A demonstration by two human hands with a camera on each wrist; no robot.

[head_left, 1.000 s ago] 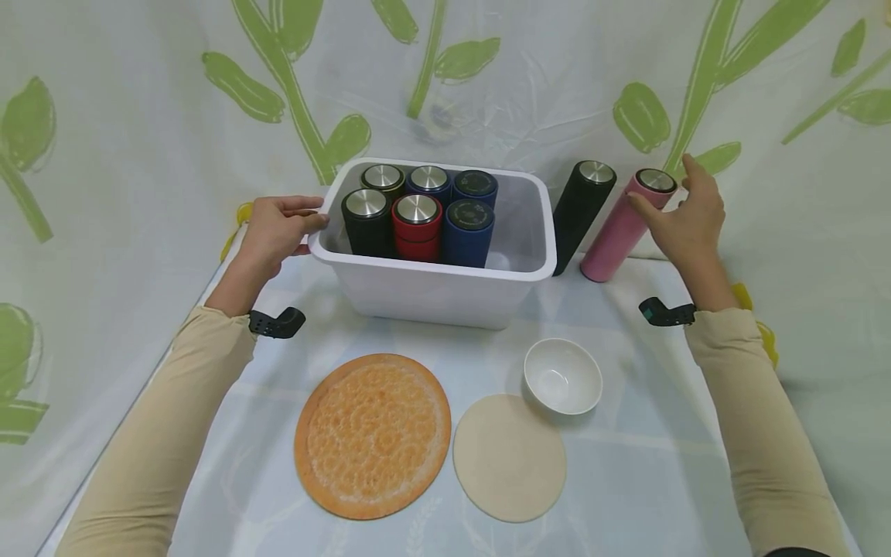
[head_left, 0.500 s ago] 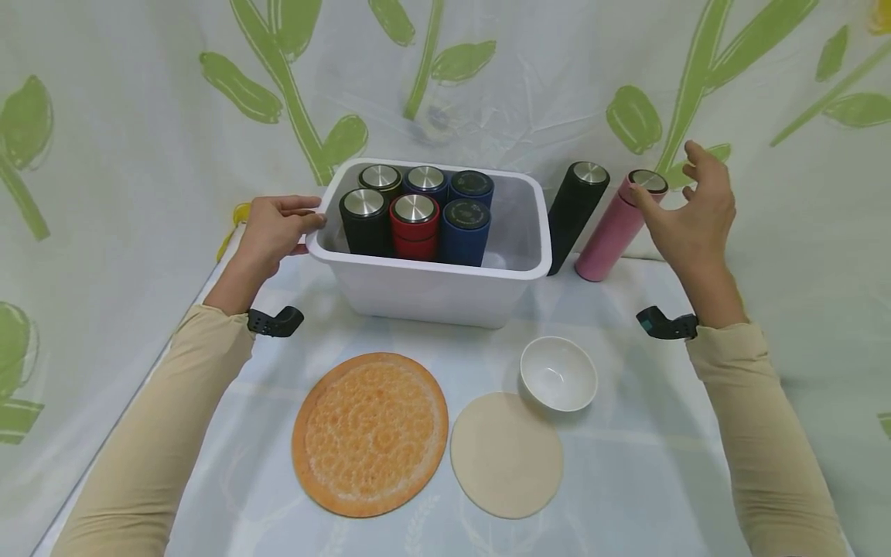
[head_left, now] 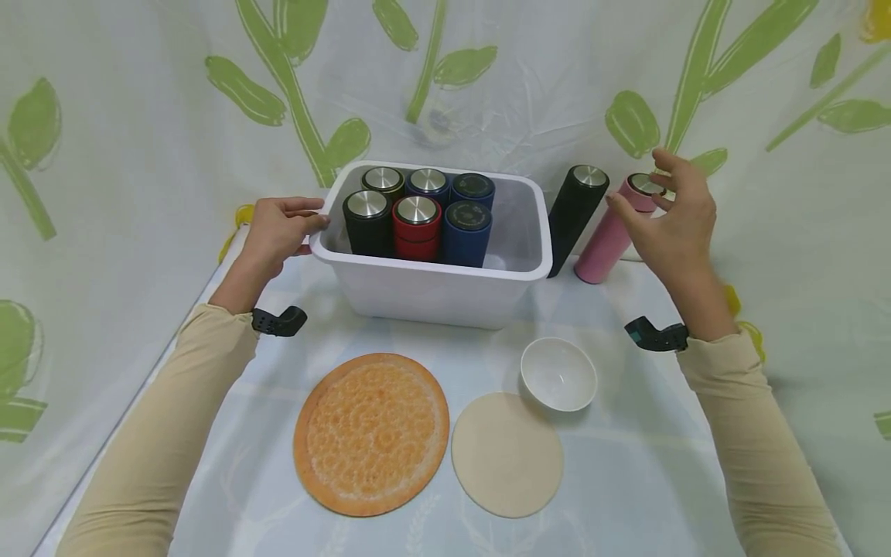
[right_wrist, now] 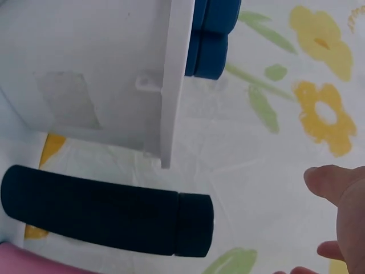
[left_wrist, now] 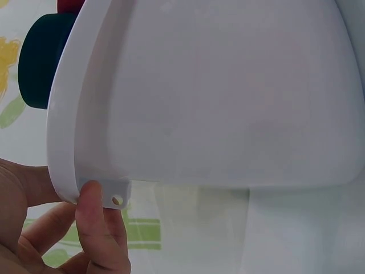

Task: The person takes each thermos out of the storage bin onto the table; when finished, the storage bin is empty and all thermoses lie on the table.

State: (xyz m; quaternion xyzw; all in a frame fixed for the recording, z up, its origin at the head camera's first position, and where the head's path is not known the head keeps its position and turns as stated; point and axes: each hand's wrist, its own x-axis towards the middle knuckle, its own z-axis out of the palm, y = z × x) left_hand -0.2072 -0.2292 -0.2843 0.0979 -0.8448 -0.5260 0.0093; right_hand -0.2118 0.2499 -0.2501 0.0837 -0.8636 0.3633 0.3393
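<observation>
My left hand (head_left: 274, 232) grips the left end of a white plastic bin (head_left: 431, 298); in the left wrist view its thumb and fingers (left_wrist: 96, 225) pinch the rim's corner tab. Inside the bin several thermos bottles stand upright, among them a red thermos (head_left: 418, 236) and a blue thermos (head_left: 467, 240). My right hand (head_left: 674, 236), thumb and fingers spread, is over the top of a pink thermos (head_left: 604, 246) and overlaps its lid in the head view. A black thermos (head_left: 575, 216) leans between the pink one and the bin.
On the table in front of the bin lie a round brown, bread-like mat (head_left: 372, 437) and a pale round disc (head_left: 506, 456). A white bowl (head_left: 559, 374) stands just behind the disc. Behind everything hangs a white curtain (head_left: 529, 93) with green leaf prints.
My right hand drew slightly away from the pink thermos, then came back left over its top. My left hand keeps its place on the bin. The thermoses stay where they were.
</observation>
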